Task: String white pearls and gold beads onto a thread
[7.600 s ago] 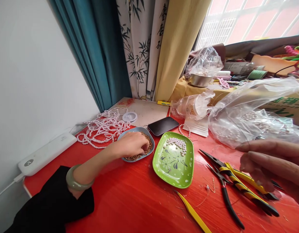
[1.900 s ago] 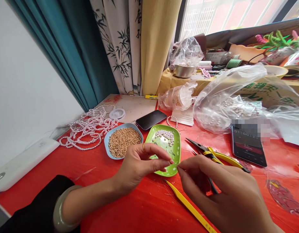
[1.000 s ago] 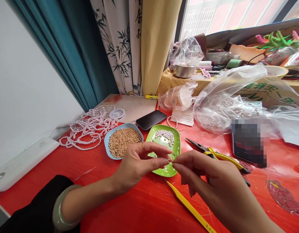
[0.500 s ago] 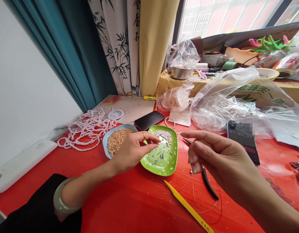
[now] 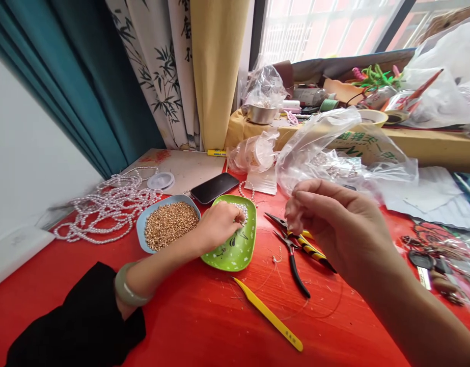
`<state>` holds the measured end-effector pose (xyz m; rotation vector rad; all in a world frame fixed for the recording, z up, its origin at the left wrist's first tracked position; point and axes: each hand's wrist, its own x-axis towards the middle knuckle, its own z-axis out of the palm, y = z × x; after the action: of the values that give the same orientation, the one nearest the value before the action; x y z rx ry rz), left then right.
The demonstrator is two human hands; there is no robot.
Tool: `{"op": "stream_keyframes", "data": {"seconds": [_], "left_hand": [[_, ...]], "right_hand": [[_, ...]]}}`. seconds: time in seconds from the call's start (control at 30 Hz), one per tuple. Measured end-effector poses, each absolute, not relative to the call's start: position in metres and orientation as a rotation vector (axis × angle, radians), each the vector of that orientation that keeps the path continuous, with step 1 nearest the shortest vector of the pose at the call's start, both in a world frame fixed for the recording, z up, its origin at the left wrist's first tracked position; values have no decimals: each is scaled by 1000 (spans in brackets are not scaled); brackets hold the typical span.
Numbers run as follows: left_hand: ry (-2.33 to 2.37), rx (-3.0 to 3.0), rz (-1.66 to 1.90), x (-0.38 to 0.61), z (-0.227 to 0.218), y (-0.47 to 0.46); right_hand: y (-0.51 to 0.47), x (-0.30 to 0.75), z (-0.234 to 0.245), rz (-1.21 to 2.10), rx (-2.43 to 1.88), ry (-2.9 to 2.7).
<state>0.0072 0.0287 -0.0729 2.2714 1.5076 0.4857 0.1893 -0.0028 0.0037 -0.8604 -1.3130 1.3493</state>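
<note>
Lying toward the near edge of the table [image 5: 181, 321], the yellow tweezers [image 5: 266, 312] probably rest there for quick reach. Beyond them, two pairs of pliers [image 5: 295, 272] lie right of the green tray [image 5: 232, 261], presumably out of its way. The right hand [image 5: 337, 224] hangs above them, thumb and forefinger together; whether they pinch a fine thread cannot be told. The left hand [image 5: 218, 224], half-curled, reaches over the tray to white beads [image 5: 243, 210] near its far edge, its grip hidden. A blue tray [image 5: 142, 234] beside it seemingly keeps gold beads [image 5: 169, 225] separate.
</note>
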Motion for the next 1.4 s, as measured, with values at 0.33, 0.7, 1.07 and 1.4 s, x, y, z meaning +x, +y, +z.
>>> {"op": "stream_keyframes", "data": {"seconds": [0.33, 0.7, 1.07, 1.4], "left_hand": [[1516, 2323, 409, 4, -70, 28], [1559, 2351, 439, 10, -67, 32], [1589, 2318, 408, 1, -65, 36], [1472, 1980, 675, 0, -66, 40]], "right_hand": [[-6, 193, 2, 1221, -872, -1456], [-11, 194, 13, 1247, -818, -1358], [-12, 199, 11, 1200, -827, -1435], [-11, 197, 10, 1219, -866, -1471]]}}
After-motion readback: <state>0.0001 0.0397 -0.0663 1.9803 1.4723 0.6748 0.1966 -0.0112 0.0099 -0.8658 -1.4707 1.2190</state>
